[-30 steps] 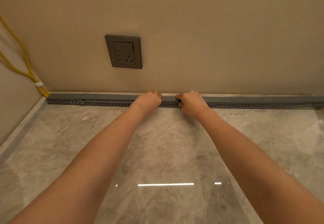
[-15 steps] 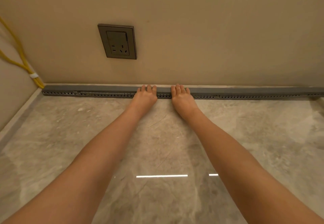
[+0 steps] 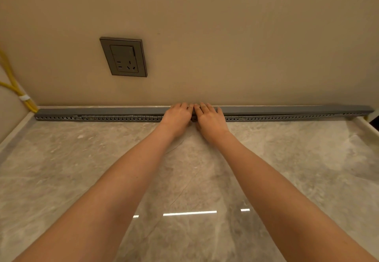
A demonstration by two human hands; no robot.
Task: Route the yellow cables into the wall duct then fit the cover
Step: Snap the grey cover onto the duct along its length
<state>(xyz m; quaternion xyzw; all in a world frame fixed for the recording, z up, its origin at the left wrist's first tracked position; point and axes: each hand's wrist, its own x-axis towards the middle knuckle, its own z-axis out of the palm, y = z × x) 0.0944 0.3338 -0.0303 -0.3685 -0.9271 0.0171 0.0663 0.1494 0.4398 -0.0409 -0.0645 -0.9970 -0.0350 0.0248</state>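
A long grey slotted duct (image 3: 114, 117) runs along the foot of the beige wall, with its flat grey cover (image 3: 287, 109) lying on top along its length. My left hand (image 3: 178, 116) and my right hand (image 3: 210, 118) lie side by side on the cover at the duct's middle, fingers straight and pressing down, index fingers touching. Yellow cables (image 3: 12, 86), bound with a white tie, come down the left wall and enter the duct's left end. Inside the duct the cables are hidden.
A grey wall socket (image 3: 124, 56) sits on the wall above and left of my hands. Glossy marble floor (image 3: 82, 169) stretches in front of the duct. A pale skirting edge (image 3: 369, 128) meets the duct's right end.
My hands went from curled grips on the cover, apart, to flat straight fingers, and they have moved together until they touch. The view shifted slightly.
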